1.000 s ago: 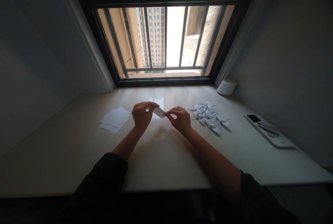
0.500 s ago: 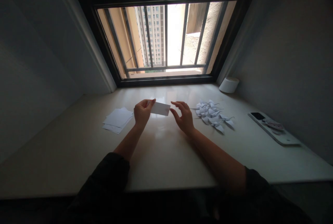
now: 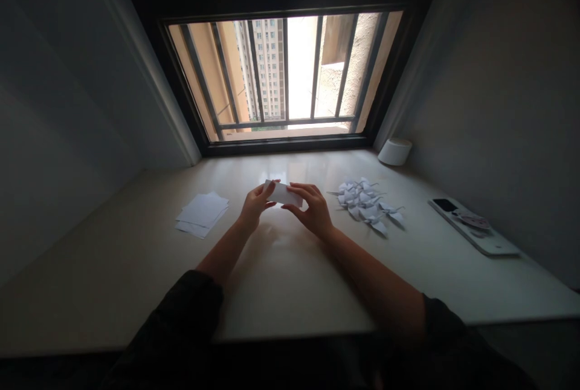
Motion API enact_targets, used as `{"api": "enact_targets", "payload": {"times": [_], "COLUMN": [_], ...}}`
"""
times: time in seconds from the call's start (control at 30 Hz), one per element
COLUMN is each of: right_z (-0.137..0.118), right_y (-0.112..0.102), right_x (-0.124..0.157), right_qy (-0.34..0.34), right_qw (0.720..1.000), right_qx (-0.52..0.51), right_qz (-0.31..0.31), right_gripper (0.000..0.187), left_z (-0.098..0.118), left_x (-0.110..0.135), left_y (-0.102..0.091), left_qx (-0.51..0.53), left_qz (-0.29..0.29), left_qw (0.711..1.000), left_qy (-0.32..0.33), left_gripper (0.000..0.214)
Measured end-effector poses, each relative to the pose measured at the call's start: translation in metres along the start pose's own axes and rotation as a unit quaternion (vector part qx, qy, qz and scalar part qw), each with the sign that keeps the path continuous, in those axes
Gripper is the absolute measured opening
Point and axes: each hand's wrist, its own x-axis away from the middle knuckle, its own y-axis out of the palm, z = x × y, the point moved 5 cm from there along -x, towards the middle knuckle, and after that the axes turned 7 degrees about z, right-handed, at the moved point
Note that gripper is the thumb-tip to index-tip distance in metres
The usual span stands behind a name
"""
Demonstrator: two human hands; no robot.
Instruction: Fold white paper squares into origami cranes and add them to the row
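A small white rectangle of folded paper (image 3: 281, 193) is held up over the pale sill between my two hands. My left hand (image 3: 256, 204) pinches its left end, thumb in front and fingers partly behind. At the right end, my right hand (image 3: 312, 207) curls round the paper, with fingers along the upper edge and thumb at the lower edge. Left of my hands lies a loose stack of white paper sheets (image 3: 202, 213). To the right, a cluster of folded paper cranes (image 3: 365, 201) rests on the sill.
A white rounded cylinder (image 3: 394, 152) stands in the back right corner. Along the right wall lies a pale phone (image 3: 475, 230) with a ring-like attachment on its back. A barred window (image 3: 285, 75) closes off the far side; the sill's front edge runs near my forearms.
My right hand has moved left and taken hold of the paper's right end, which it was only beside before. My left hand has shifted slightly right, and the view has tilted a little.
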Motion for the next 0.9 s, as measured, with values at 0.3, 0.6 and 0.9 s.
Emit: {"api": "enact_targets", "payload": {"times": [0.3,0.6,0.9], "right_z": [0.014,0.041,0.04], "right_y": [-0.004,0.019,0.022], "right_x": [-0.002,0.008,0.015], "right_qy": [0.129,0.32,0.409], "right_qw": [0.987,0.913,0.857], "right_qx": [-0.081,-0.254,-0.314], "right_qz": [0.054,-0.012,0.014], "right_gripper": [0.039,0.042,0.036], "left_z": [-0.008,-0.004,-0.002], "left_x": [-0.005,-0.004,0.001], "left_y": [-0.003,-0.008,0.004], "left_qx": [-0.041,-0.039,-0.115], "left_qz": [0.042,0.088,-0.018], "left_qw": [0.997,0.993,0.987], "left_qy": [0.055,0.063,0.106], "left_gripper": [0.045,0.041,0.031]}}
